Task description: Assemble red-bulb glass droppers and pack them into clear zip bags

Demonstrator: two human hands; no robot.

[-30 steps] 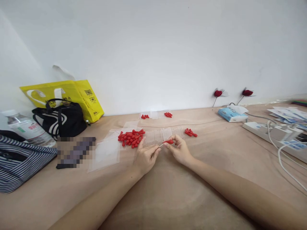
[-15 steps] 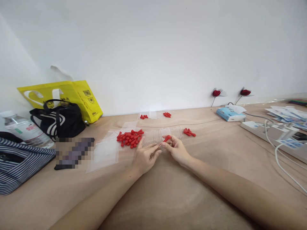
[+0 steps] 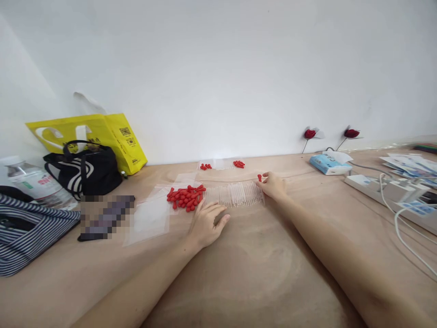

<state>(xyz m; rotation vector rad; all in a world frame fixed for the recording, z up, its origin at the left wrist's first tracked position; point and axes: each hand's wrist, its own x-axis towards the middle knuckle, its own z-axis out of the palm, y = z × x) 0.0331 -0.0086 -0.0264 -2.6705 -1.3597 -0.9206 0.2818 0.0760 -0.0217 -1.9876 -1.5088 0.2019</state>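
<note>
My right hand point(image 3: 274, 186) is at the right end of a row of thin clear tubes point(image 3: 239, 193), its fingers closed at a red rubber bulb point(image 3: 259, 177). That hand covers the spot where a small group of red bulbs lay. My left hand point(image 3: 207, 223) rests on the table before the row's left part, fingers spread and nothing in them. Close to its fingertips lies a heap of red rubber bulbs point(image 3: 184, 197). Two small groups, a left cluster point(image 3: 205, 166) and a right cluster point(image 3: 239, 164), lie on clear plastic at the back.
Clear plastic bags point(image 3: 150, 221) lie left of the heap, beside a blurred-out dark item point(image 3: 109, 218). Farther left are a striped bag point(image 3: 30, 241), a bottle point(image 3: 37, 184), a black bag point(image 3: 92, 171) and a yellow bag point(image 3: 126, 141). Tissues point(image 3: 329, 163) and a power strip point(image 3: 375, 191) sit right.
My right hand has moved right and away from me, from beside my left hand to the far end of the tube row, with a red bulb. My left hand's fingers have opened.
</note>
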